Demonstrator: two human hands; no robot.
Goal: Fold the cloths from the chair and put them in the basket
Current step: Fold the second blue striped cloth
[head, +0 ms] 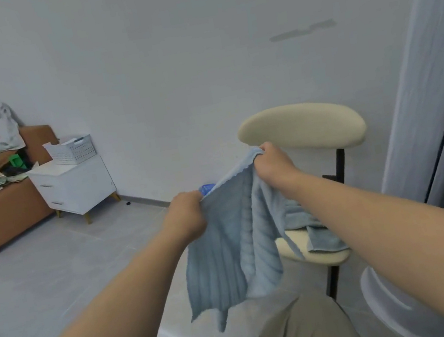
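As I face the cream chair [301,128], I list: one blue cloth [229,255], top edge gripped by my left hand [186,215] and right hand [271,163], hanging free; a second blue cloth [310,227] heaped on the chair seat; white basket [74,150] atop the nightstand [74,187], well apart.

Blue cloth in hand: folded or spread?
Spread, not folded: the cloth hangs loose and rumpled, its top edge gripped between left hand and right hand.

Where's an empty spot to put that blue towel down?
Bare floor between the sofa and chair; a strip of nightstand top before the basket. Crowded: the seat holds another cloth; sofa is piled.
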